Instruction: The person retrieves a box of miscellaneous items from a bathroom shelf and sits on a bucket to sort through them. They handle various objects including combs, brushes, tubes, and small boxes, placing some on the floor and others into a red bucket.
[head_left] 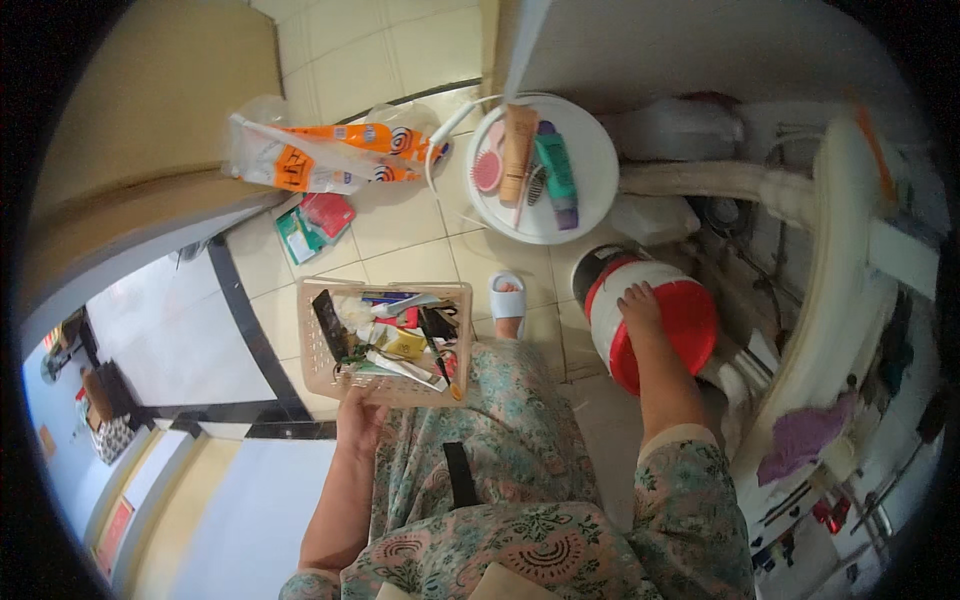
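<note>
A beige plastic basket [465,335] is held in front of me at the left, with my left hand [360,418] closed on its near edge; my fingers are partly hidden under it. Inside lie a white tube [405,370], a yellow packet [405,344], a dark flat case [328,325], a brush with an orange tip [454,388] and other small items. At the right, my right hand [642,308] grips the edge of a tilted white and red bucket [690,318], fingers bent over onto its white side.
A round white stool [590,210] ahead carries a pink hairbrush [487,170], a tan tube [518,150] and a green tube [556,170]. Orange and white plastic bags [300,165] and red and green packets [325,215] lie on the tiles. A cluttered shelf [820,240] curves along the right.
</note>
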